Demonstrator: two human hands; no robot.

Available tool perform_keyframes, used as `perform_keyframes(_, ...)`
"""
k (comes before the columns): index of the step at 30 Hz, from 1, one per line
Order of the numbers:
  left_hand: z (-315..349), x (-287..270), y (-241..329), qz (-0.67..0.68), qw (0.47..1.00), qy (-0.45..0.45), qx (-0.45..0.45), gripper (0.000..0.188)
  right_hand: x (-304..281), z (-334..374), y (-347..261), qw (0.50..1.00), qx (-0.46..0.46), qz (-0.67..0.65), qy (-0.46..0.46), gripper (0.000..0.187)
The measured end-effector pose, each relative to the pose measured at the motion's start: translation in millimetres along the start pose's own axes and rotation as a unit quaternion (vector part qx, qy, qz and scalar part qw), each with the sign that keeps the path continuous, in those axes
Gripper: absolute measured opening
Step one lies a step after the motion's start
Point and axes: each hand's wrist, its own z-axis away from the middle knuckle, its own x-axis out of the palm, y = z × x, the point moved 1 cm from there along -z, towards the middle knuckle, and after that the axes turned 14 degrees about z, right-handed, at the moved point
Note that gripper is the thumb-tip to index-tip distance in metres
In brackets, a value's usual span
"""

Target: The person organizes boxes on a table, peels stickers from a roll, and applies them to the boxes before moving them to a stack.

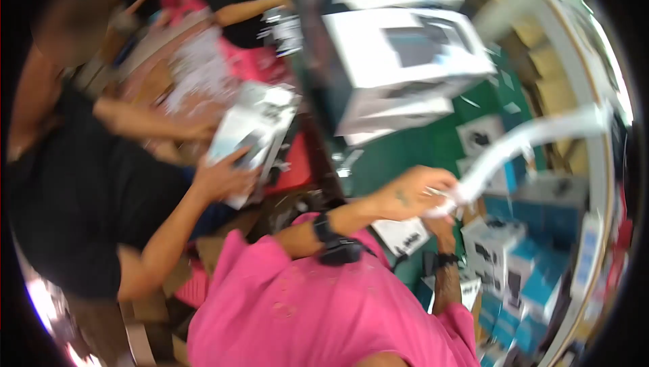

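A: While the left hand point(412, 194) is pinched shut on the near end of a white strip point(514, 147), what about the other?

B: The right hand point(443, 225) sits just beneath it; whether it grips, I can't tell. The strip arcs off toward two o'clock.

A: And around them?

B: A green surface point(419, 147), two stacked white boxes point(405, 62) at twelve o'clock, many blue-and-white cartons point(520, 265) at four o'clock, too blurred to count. A person's hand point(223, 177) at nine o'clock holds a grey box point(253, 130).

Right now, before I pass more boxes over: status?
Left hand pinches end of white strip. Right hand just beneath, grip unclear. Co-worker's hand on white box to the left, apart.
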Motion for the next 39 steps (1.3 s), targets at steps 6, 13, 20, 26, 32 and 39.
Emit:
perform_keyframes(6, 0, 8, 5, 0.15, 0.986, 0.02, -0.075, 0.034, -122, 27, -114, 0.918, -0.113, 0.169, 0.34, 0.055)
perform_keyframes(13, -5, 17, 6, 0.116, 0.99, 0.016, -0.072, 0.03, -170, 34, -199, 0.927, -0.187, 0.161, 0.281, 0.043)
perform_keyframes(20, -2, 15, 12, -0.202, 0.977, -0.012, 0.071, 0.022, -169, 34, -203, 0.912, -0.249, 0.283, 0.163, 0.03)
perform_keyframes(26, -13, 15, 6, -0.251, 0.957, -0.079, 0.122, 0.018, -173, 30, -203, 0.888, -0.287, 0.332, 0.139, 0.034)
perform_keyframes(32, -18, 14, 7, -0.247, 0.949, -0.12, 0.152, 0.013, -183, 26, -205, 0.926, -0.256, 0.264, 0.086, 0.029)
perform_keyframes(39, -14, 18, 12, -0.237, 0.947, -0.147, 0.161, 0.012, -192, 29, -214, 0.937, -0.254, 0.24, 0.033, 0.026)
